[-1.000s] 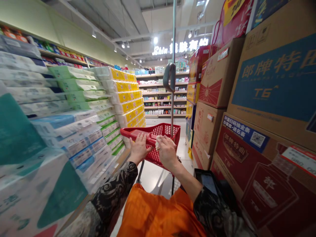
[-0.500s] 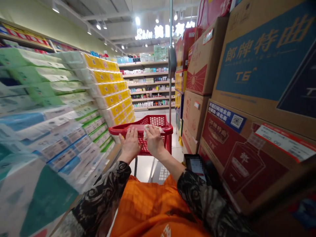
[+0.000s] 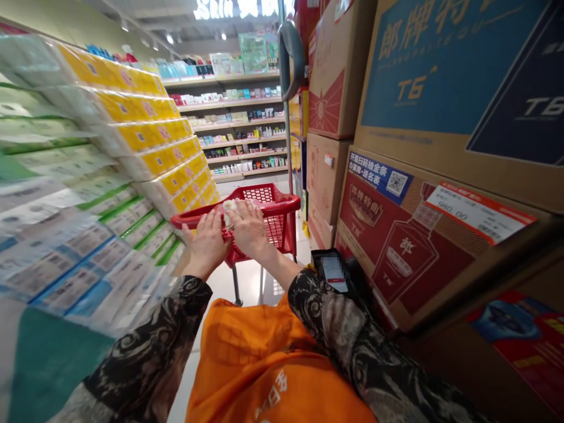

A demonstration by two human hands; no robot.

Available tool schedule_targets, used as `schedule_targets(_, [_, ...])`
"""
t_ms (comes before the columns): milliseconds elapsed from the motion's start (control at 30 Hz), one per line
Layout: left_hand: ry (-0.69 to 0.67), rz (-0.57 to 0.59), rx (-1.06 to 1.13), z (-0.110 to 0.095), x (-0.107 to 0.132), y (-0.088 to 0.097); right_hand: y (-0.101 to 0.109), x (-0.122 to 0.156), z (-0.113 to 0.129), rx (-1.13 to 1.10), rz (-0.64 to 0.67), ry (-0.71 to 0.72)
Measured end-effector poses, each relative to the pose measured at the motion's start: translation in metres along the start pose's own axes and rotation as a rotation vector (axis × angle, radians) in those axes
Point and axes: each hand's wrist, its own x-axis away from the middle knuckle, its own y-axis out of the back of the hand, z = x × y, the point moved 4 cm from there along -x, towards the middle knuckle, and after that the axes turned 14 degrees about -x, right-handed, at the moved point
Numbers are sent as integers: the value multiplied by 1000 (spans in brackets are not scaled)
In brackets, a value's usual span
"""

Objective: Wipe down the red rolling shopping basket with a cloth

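In front of me stands a red plastic shopping cart [image 3: 282,202] with a perforated basket. My left hand [image 3: 207,242] lies over the left part of its near rim, fingers stretched out and thumb apart. Close beside it, my right hand [image 3: 250,228] presses a crumpled whitish cloth [image 3: 230,214] on the same rim. The fingers of that hand cover much of the cloth. An orange apron [image 3: 259,364] covers my front.
Wrapped yellow-and-white packs [image 3: 141,106] and green-white packs [image 3: 132,220] are stacked at left. Large cartons [image 3: 396,235] rise at right, close to my arm. A device with a lit screen [image 3: 335,271] sits low beside them. Stocked shelves [image 3: 233,106] stand ahead behind a grey pole.
My view has turned right and slightly down. My right hand and the cloth have slid left along the cart's rim; my left hand stays on it, a little further left.
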Motion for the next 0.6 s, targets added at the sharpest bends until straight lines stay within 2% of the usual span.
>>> schedule_targets(133, [72, 30, 4, 25, -6, -6, 19, 0, -27, -13, -84, -136])
schedule_targets(233, [58, 49, -8, 40, -10, -12, 30, -3, -44, -34, -147, -224])
schedule_targets(300, [36, 48, -13, 42, -10, -13, 24, -7, -39, -43, -128, -183])
schedule_targets(467, [45, 18, -20, 36, -5, -9, -5, -15, -2, -18, 31, -26])
schedule_targets(533, [40, -1, -23, 34, -1, -7, -6, -13, 0, -8, 20, -27])
schedule_targets(600, [33, -15, -20, 34, 2, -5, 1, -8, -8, -5, -32, -39])
